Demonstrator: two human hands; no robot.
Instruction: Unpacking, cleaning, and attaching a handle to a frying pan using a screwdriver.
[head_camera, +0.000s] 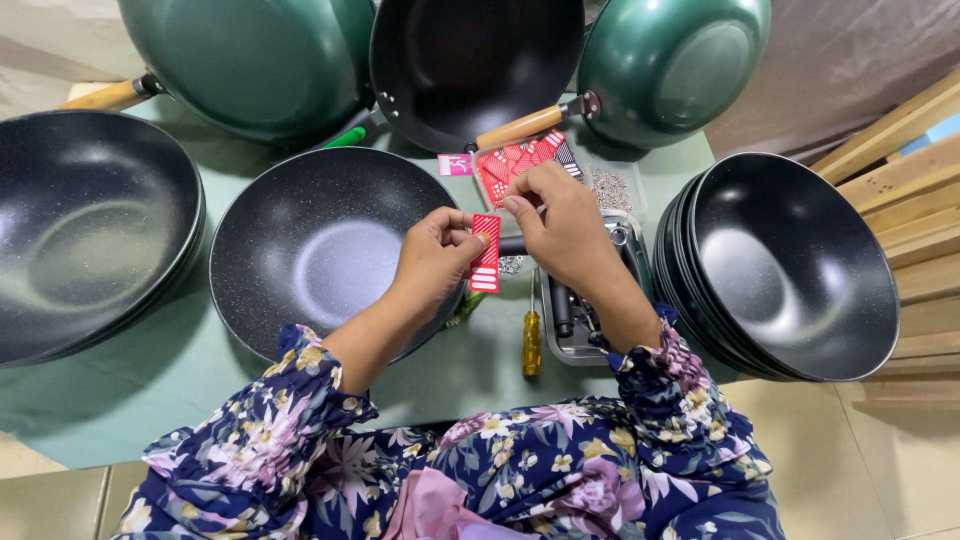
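Note:
My left hand (436, 258) pinches a small red rectangular label sticker (485, 254) with white stripes, held upright over the right rim of a black speckled wok (318, 243). My right hand (560, 222) is just right of it, fingertips pinched together at the sticker's top edge. Behind my hands lies a sheet of more red stickers (522, 160) on the green table cover (150, 370).
A stack of black woks (790, 265) stands at right, another black wok (85, 225) at left. Green woks (255, 60) and a black pan (470, 60) with wooden handles sit behind. A yellow-handled screwdriver (531, 340) and a metal tray of parts (580, 315) lie near me. Wooden slats (920, 170) are at far right.

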